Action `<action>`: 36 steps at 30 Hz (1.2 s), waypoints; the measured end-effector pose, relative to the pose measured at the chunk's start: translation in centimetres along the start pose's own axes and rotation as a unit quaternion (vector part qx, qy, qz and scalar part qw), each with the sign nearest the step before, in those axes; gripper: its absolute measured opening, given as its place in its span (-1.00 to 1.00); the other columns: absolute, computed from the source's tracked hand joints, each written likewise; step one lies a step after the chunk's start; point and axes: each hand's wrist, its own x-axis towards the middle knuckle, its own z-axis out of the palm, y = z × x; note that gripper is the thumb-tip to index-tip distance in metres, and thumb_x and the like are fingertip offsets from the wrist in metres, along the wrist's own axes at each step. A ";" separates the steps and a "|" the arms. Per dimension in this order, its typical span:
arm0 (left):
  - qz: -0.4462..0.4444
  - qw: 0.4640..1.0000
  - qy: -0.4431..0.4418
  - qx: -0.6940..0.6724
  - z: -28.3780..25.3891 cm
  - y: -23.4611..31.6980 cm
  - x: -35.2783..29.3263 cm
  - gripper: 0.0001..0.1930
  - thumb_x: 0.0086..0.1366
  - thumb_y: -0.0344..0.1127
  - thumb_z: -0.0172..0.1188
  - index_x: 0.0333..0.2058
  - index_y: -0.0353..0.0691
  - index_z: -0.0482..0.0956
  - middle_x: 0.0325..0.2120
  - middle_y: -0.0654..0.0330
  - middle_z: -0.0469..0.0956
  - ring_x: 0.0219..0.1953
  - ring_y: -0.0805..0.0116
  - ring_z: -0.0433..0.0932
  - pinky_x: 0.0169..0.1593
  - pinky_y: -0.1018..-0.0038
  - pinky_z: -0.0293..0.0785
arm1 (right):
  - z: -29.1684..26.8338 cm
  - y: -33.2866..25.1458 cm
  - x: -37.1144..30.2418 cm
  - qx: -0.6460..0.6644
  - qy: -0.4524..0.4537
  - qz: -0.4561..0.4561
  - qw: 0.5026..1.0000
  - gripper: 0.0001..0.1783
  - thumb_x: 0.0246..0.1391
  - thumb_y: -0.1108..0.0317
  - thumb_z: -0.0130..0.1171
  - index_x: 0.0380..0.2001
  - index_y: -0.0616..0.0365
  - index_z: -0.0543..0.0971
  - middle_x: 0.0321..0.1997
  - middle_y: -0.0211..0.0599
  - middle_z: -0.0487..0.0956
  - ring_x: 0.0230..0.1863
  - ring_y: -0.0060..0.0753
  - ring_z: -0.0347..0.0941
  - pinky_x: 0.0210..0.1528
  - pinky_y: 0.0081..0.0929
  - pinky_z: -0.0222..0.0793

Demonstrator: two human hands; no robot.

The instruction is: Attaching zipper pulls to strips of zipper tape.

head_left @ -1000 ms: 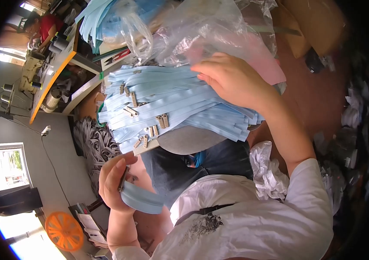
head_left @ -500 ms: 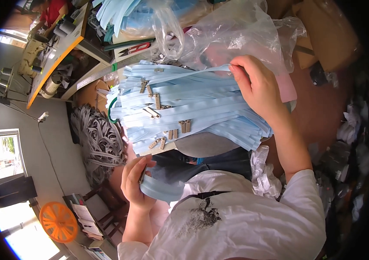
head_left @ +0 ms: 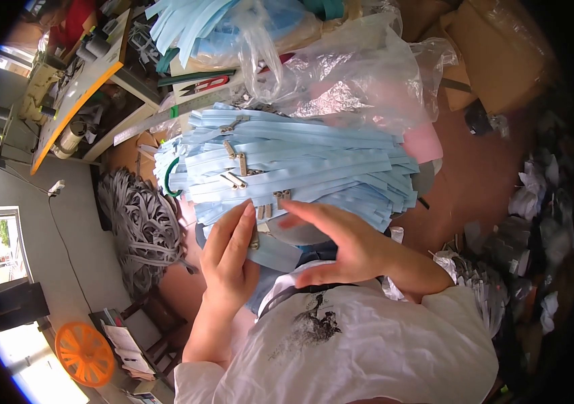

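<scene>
Head view, looking down past a white shirt (head_left: 361,350). Heaped across the lap at 12 o'clock: a thick stack of pale blue zipper strips (head_left: 300,165) with metal sliders, laid flat so single strips can be drawn off. Left hand (head_left: 229,252) at 7 o'clock of the stack, grip clamped on one blue strip (head_left: 277,252) by its slider. Right hand (head_left: 344,246) beside it at 5 o'clock, fingers spread, grip apart, touching the stack's near edge. Clear plastic bag (head_left: 361,74) behind; grey strap pile (head_left: 142,225) at 9 o'clock.

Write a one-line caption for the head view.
Both hands, left and right, meet beneath a stack of light-blue zippers.
</scene>
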 end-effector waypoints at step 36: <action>-0.049 0.991 0.021 0.122 -0.9 -5.3 -5.0 -0.44 0.27 -0.43 0.31 0.24 -0.28 0.41 0.27 -0.04 0.37 0.36 -0.08 0.27 0.36 0.11 0.22 | -5.9 7.9 -3.4 -0.325 0.128 0.009 0.937 -0.71 0.08 0.26 0.33 -0.14 0.10 0.64 -0.09 -0.31 0.62 -0.05 -0.10 0.53 -0.01 -0.26 0.45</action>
